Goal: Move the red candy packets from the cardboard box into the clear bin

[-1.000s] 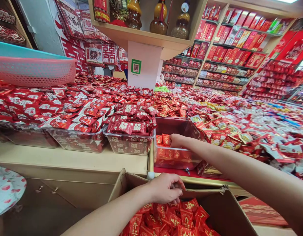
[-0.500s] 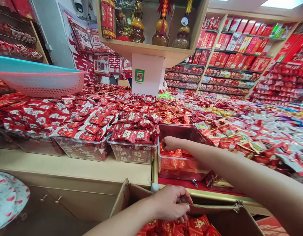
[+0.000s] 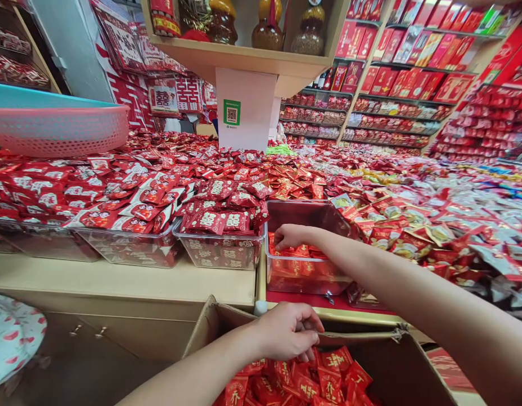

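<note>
My right hand (image 3: 291, 237) reaches into a clear plastic bin (image 3: 307, 276). Its fingers point down and touch the small red candy packets (image 3: 301, 265) with gold print inside; I see nothing gripped in it. Lower down, my left hand (image 3: 292, 331) hangs over an open cardboard box (image 3: 366, 344). The fingers there are loosely bent with the thumb apart, and no packet shows between them. Similar red packets (image 3: 307, 389) with gold characters lie in the box beneath that hand. My right forearm crosses over the bin's right side and hides part of it.
Clear bins (image 3: 220, 256) heaped with red and white packets stand to the left on a beige counter (image 3: 159, 287). Loose packets (image 3: 413, 225) spread over the display behind. Pink and blue baskets (image 3: 61, 127) rest at left. A wooden cabinet (image 3: 248, 56) juts out above. Patterned fabric (image 3: 15, 338) is at lower left.
The view has tilted down, showing more of the packets in the box. My right hand's fingers look less curled in the bin. My left hand stays over the box.
</note>
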